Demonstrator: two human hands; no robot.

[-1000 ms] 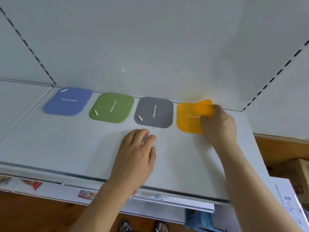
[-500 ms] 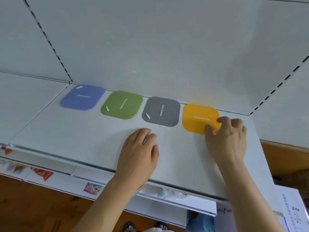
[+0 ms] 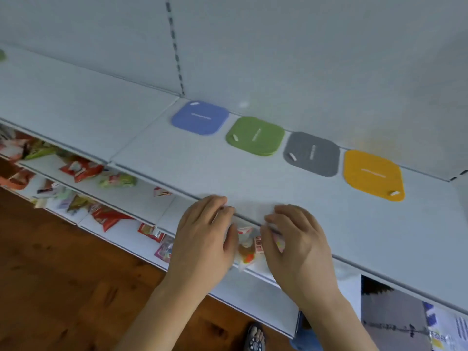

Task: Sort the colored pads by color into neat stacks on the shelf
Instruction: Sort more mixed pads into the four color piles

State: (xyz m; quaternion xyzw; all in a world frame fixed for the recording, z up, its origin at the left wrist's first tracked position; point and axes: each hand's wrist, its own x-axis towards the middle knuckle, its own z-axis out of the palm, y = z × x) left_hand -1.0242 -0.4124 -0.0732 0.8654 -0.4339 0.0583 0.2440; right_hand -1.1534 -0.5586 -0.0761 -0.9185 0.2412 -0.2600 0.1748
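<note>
Blue, green, grey and orange square silicone pads lie in one row along the back of the white metal shelf (image 3: 177,158): blue rounded-square pad (image 3: 200,117) at the left end, then green rounded-square pad (image 3: 255,136), grey rounded-square pad (image 3: 312,154), orange rounded-square pad (image 3: 372,174) at the right end. Neighbours sit just beside each other, not overlapping. The green one shows a second edge underneath, so a stack; the others look flat, layers unclear.

Both hands are at the shelf's front edge, well apart from the pads. Left hand (image 3: 202,239) is palm down, fingers loosely bent over the edge, grip holding nothing. Right hand (image 3: 296,244) is the same, fingertips on the edge, grip empty.

Colourful snack packets (image 3: 101,216) lie on the lower shelf; wooden floor (image 3: 50,287) lies below.
</note>
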